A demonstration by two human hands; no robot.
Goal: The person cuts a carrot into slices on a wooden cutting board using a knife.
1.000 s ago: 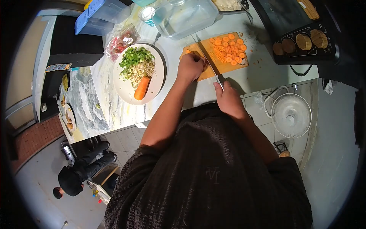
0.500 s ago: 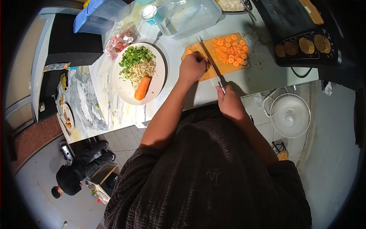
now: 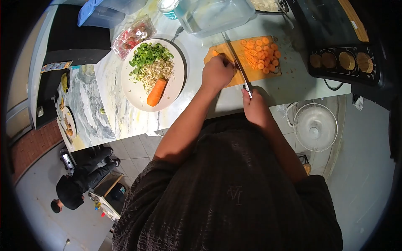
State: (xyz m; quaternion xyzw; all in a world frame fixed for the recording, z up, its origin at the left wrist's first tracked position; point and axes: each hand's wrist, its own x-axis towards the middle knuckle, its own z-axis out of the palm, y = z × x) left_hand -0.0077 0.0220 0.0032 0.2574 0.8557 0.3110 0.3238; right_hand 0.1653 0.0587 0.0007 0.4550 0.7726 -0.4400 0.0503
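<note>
On the orange cutting board, my left hand is closed on a piece of carrot, mostly covered by the fingers. My right hand grips the handle of a long knife, whose blade lies across the board just right of my left hand. Sliced carrots are spread on the board's right part, beyond the blade. Left of the board, a round plate bears chopped greens, bean sprouts and a peeled carrot.
Behind the board stands a clear plastic container, beside a white-and-teal cup. A plastic bag lies behind the plate. A black appliance with round knobs is at right. Another person is at lower left.
The view has shifted, so the counter things sit differently in the frame. Both hands keep their holds on the carrot and the knife.
</note>
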